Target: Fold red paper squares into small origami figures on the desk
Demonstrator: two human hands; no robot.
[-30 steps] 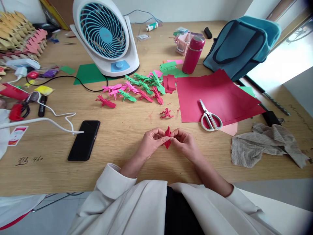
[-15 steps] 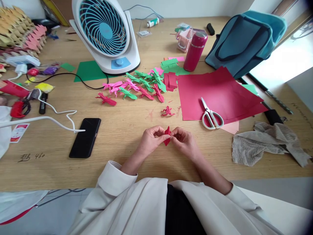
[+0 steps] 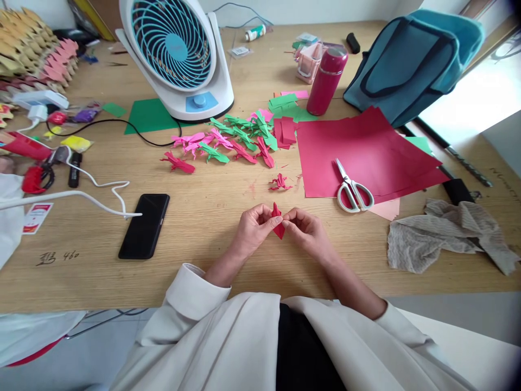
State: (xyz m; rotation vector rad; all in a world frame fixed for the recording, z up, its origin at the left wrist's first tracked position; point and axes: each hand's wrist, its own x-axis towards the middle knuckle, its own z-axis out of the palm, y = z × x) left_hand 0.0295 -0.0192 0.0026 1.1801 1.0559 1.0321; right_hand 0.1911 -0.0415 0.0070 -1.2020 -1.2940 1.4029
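A small folded piece of red paper point(image 3: 278, 230), pointed at both ends, is held between my two hands above the table. My left hand point(image 3: 257, 227) pinches it from the left with thumb and fingers. At its right edge my right hand point(image 3: 306, 230) pinches a part of the same paper, the fingertips of both hands nearly touching. Just beyond them lies a folded red paper figure point(image 3: 280, 182) with thin legs. Farther back is a loose group of green folded figures point(image 3: 240, 133), with pink folded figures point(image 3: 189, 142) and more red ones point(image 3: 179, 162) beside them.
White-handled scissors point(image 3: 353, 191) lie on large red sheets point(image 3: 325, 146) at right. Behind stand a red flask point(image 3: 326, 81), a blue bag point(image 3: 411, 65) and a fan point(image 3: 177, 60). A black phone point(image 3: 144, 226) is at left, a grey cloth point(image 3: 423, 236) at right.
The folded red paper has tilted, its upper tip leaning left. Both hands keep their pinch with only slight finger movement. The whole view has shifted a little.
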